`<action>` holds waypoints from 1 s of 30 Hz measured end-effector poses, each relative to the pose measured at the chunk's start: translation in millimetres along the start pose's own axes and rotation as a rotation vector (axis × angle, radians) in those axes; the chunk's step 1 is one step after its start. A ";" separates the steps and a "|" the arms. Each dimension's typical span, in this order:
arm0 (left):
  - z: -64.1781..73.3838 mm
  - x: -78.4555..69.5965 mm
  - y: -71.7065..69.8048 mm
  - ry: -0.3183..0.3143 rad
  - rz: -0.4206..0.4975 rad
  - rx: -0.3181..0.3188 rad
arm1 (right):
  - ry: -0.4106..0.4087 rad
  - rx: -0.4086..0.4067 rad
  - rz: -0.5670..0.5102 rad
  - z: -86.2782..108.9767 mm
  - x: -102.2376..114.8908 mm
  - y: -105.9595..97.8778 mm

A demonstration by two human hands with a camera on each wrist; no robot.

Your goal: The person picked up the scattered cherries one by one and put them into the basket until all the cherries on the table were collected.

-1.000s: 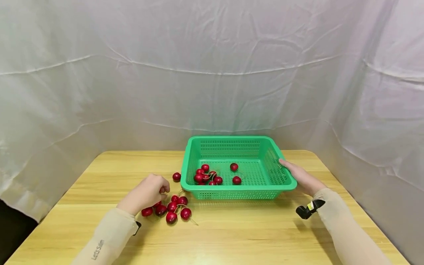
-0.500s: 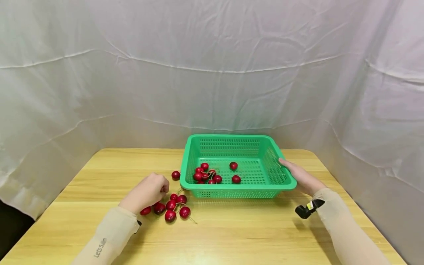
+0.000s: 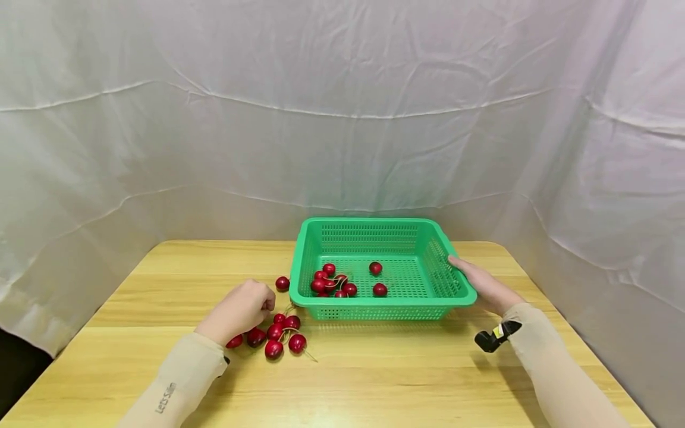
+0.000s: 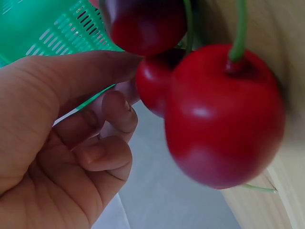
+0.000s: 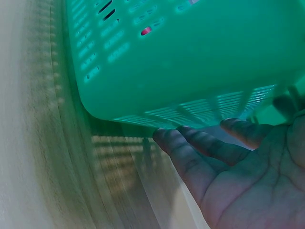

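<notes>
In the head view my left hand [image 3: 238, 310] is low over a cluster of stemmed cherries [image 3: 275, 331] left of the basket, fingers curled. The left wrist view shows its thumb and index finger meeting at the edge of a small cherry [image 4: 153, 86], pinching it; the fingertips are partly hidden. A larger cherry [image 4: 221, 119] hangs in front. My right hand [image 3: 484, 287] holds the right side of a green plastic basket [image 3: 382, 301], thumb over the rim. Its other fingers [image 5: 188, 162] reach along the basket's outer wall in the right wrist view.
Several cherries [image 3: 329, 284] lie in the basket, mostly toward its left end. One loose cherry [image 3: 282, 283] sits beside the basket's left wall. The wooden table [image 3: 374, 380] is closed in by pale cloth [image 3: 342, 154] at the back and sides.
My left hand has settled slightly lower at the cherries, its fingers drawn in more. The right hand keeps its hold on the basket, and the head view has shifted a little.
</notes>
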State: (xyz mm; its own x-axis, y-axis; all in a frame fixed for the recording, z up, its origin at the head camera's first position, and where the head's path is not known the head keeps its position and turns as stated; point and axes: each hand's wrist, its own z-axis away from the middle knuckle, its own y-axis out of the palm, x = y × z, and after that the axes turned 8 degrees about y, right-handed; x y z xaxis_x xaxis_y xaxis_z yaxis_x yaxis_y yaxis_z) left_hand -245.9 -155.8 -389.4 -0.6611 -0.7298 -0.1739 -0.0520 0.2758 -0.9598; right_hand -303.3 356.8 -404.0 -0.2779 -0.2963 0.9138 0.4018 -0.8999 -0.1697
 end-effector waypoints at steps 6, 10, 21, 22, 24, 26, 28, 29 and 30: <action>-0.2 -0.4 0.2 0.011 -0.015 -0.003 | 0.000 0.000 -0.006 0.0 -1.6 0.0; -0.4 -1.3 0.5 -0.008 -0.012 0.020 | 0.000 -0.005 -0.004 0.5 -1.0 1.1; 1.0 -0.3 3.5 0.013 -0.006 0.017 | -0.001 -0.014 0.013 0.8 0.8 3.1; 1.0 -0.3 3.5 0.016 -0.011 0.010 | 0.000 -0.015 0.014 0.9 0.9 3.1; 1.0 -0.4 3.0 0.014 -0.021 -0.001 | 0.001 -0.016 0.015 1.2 1.0 3.0; 0.9 -0.6 2.0 0.004 -0.031 -0.011 | 0.001 -0.013 0.016 1.5 1.0 2.7; 0.7 -1.3 0.2 -0.013 -0.026 -0.015 | 0.001 -0.011 0.017 1.5 0.8 2.3; 0.6 -1.3 -0.6 -0.022 -0.020 -0.017 | 0.002 -0.010 0.016 1.4 0.7 2.1; 0.5 -1.4 -1.5 -0.033 -0.013 -0.020 | 0.001 -0.008 0.018 1.5 0.6 1.8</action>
State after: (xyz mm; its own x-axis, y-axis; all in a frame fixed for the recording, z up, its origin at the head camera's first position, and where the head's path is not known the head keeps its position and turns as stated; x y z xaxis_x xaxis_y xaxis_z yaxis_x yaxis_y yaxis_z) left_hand -244.5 -155.5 -387.8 -0.6352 -0.7536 -0.1693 -0.0752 0.2784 -0.9575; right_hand -301.4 355.5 -403.2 -0.2713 -0.3124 0.9104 0.4000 -0.8969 -0.1886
